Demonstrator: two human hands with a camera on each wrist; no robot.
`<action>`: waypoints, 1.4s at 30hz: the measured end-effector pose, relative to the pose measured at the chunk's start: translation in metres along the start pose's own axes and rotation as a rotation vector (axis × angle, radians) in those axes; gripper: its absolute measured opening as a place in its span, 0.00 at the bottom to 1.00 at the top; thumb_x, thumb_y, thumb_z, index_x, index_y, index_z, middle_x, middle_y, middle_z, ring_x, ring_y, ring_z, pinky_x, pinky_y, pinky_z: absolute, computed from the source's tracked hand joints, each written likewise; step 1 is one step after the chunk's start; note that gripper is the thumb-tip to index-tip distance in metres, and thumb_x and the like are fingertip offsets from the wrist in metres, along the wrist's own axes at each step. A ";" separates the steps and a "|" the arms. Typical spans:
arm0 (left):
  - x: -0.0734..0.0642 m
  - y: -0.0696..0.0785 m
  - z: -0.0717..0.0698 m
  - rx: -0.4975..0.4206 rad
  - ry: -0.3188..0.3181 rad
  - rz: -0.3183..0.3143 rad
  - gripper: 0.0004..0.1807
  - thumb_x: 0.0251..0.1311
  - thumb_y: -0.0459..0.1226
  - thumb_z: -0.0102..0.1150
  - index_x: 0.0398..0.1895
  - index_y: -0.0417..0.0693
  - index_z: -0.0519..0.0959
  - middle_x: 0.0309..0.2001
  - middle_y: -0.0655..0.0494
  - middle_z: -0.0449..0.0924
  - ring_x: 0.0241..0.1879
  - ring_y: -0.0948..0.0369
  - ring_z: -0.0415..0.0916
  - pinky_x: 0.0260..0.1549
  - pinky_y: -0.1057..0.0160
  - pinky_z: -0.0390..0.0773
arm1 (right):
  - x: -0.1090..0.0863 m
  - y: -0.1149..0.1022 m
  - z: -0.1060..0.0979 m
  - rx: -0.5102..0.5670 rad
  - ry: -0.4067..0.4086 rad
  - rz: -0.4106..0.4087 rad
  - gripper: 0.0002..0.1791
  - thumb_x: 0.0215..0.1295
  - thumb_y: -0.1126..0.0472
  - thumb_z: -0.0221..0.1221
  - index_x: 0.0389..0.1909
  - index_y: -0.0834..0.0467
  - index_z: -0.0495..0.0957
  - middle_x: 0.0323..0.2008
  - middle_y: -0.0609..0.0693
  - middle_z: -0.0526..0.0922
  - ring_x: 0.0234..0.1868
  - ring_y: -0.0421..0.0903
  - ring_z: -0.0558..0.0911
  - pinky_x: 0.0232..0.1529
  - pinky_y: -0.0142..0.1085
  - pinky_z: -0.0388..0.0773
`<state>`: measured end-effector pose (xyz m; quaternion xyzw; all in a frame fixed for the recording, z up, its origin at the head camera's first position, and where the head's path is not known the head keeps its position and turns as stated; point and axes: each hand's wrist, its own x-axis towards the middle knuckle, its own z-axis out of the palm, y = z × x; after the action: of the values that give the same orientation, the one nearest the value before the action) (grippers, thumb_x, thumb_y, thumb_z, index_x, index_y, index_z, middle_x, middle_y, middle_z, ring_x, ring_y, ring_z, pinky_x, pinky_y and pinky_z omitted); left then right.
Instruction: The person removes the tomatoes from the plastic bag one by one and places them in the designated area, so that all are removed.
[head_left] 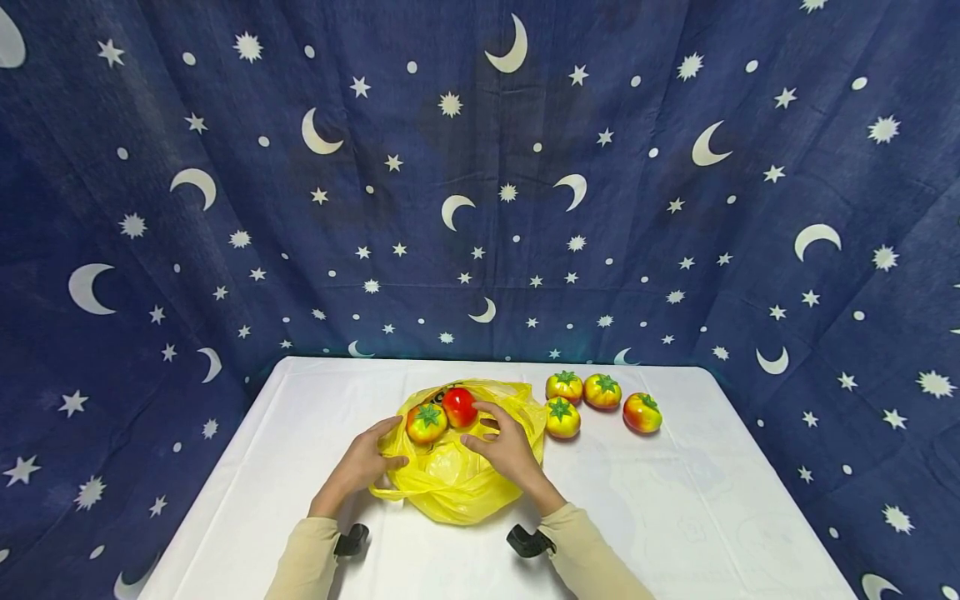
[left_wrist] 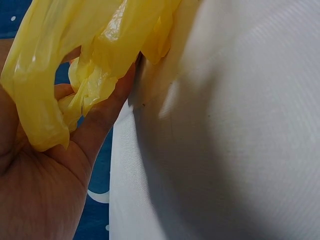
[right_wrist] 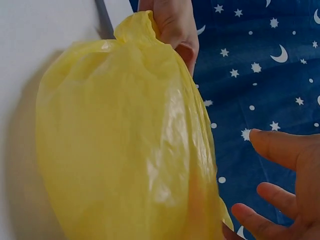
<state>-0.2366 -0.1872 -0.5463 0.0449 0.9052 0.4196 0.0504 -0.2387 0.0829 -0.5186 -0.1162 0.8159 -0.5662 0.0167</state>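
Clock positions refer to the head view, centred on the yellow plastic bag [head_left: 461, 502]; the bag rests on the white table [head_left: 660, 517], mouth spread upward, presumably so that its interior can be reached from above.

Contents: two toy fruits show in the mouth; the red fruit [head_left: 458, 403] lies at 12 o'clock; the leaf-topped fruit [head_left: 427, 425] lies at 10 o'clock, green crown upward; the soft film probably lets them settle against each other.

Left hand [head_left: 361, 461]: located at 9 o'clock; fingers extended and relaxed along the rim, thumb apart, film lying between them; no firm grip shows; this placement probably steadies the wall and holds the mouth wide; a handle loop [head_left: 386, 493] hangs at 8 o'clock, below the thumb.

Right hand [head_left: 510, 447]: located at 3 o'clock, over the mouth; thumb and fingers spread, not wrapped round anything; the index fingertip is at the red fruit's right side, though contact cannot be confirmed; the spread probably suits a rounded body.

Loose stock: three yellow fruits [head_left: 563, 419] cluster at 2 o'clock, the nearest just beside the bag; a red-and-yellow fruit [head_left: 642, 414] lies farther out, towards 3 o'clock; this siding probably suits the right hand's reach.
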 end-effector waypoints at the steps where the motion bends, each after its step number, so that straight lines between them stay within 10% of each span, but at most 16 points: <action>1: 0.000 0.000 0.000 -0.002 0.000 -0.001 0.42 0.51 0.35 0.72 0.71 0.46 0.66 0.72 0.43 0.64 0.73 0.40 0.58 0.71 0.39 0.58 | 0.001 0.000 0.002 0.001 -0.004 0.005 0.34 0.58 0.54 0.70 0.65 0.56 0.71 0.65 0.58 0.73 0.62 0.63 0.76 0.59 0.52 0.79; 42: 0.001 -0.001 0.000 -0.013 -0.012 -0.022 0.42 0.51 0.34 0.72 0.71 0.49 0.66 0.72 0.44 0.64 0.73 0.41 0.58 0.71 0.37 0.59 | 0.027 -0.003 0.062 -0.176 -0.062 0.008 0.37 0.55 0.55 0.72 0.66 0.54 0.70 0.64 0.55 0.75 0.62 0.54 0.76 0.65 0.52 0.74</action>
<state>-0.2378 -0.1875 -0.5468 0.0372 0.9025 0.4247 0.0607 -0.2549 0.0193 -0.5354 -0.1314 0.8619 -0.4885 0.0343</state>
